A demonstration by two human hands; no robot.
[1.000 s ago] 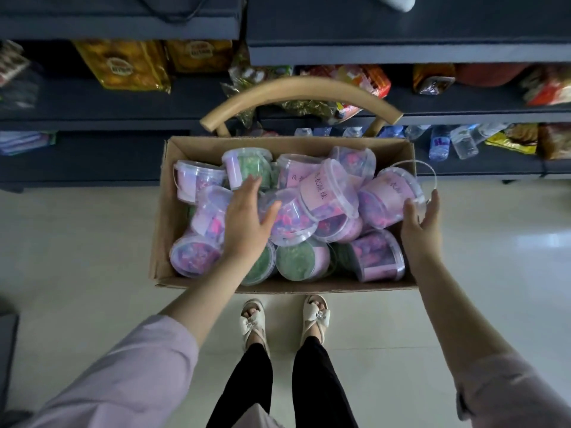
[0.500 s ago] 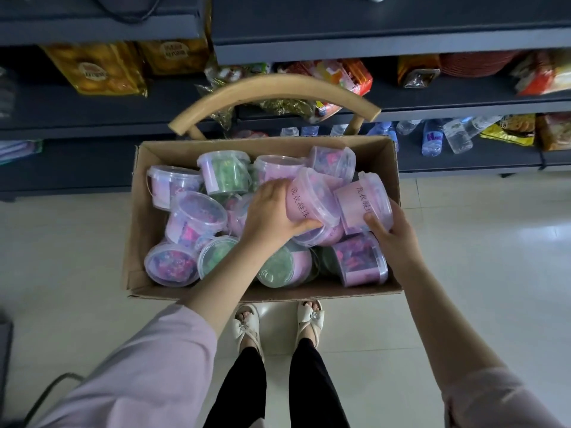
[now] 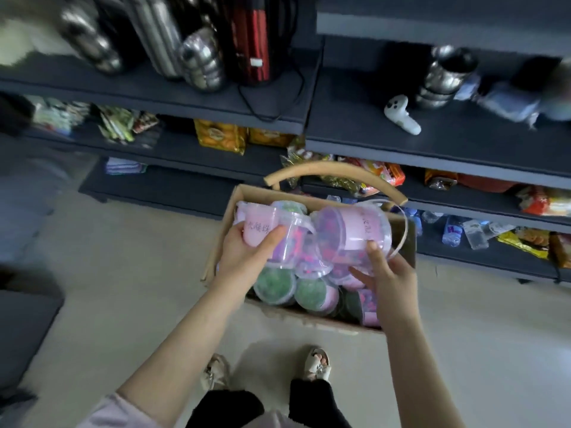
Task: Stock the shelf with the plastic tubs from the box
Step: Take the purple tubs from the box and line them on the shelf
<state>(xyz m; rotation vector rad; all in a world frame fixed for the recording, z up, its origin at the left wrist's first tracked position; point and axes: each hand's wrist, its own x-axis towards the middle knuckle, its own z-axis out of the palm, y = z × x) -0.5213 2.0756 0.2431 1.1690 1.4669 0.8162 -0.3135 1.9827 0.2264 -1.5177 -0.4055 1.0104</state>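
A cardboard box [image 3: 309, 319] stands on a chair in front of me, filled with several clear plastic tubs of pink, purple and green contents. My left hand [image 3: 244, 261] grips a pink-labelled tub [image 3: 272, 233], lifted above the box's left side. My right hand [image 3: 389, 273] holds a second pink-labelled tub [image 3: 355, 230] from below, tilted on its side with its thin handle hanging to the right. Green-filled tubs [image 3: 275, 284] lie at the box's near edge. The dark shelf [image 3: 432, 134] rises behind the box.
A white game controller [image 3: 401, 114] and stacked steel bowls [image 3: 441, 81] sit on the upper right shelf board. Metal flasks [image 3: 200, 57] stand upper left. Snack packets [image 3: 222, 134] and water bottles [image 3: 451, 233] fill the lower boards. The chair's curved wooden back [image 3: 336, 174] arches behind the box.
Both hands closed on a tub each and raised them out of the box. My view tilted up and left, bringing the upper shelf boards into sight.
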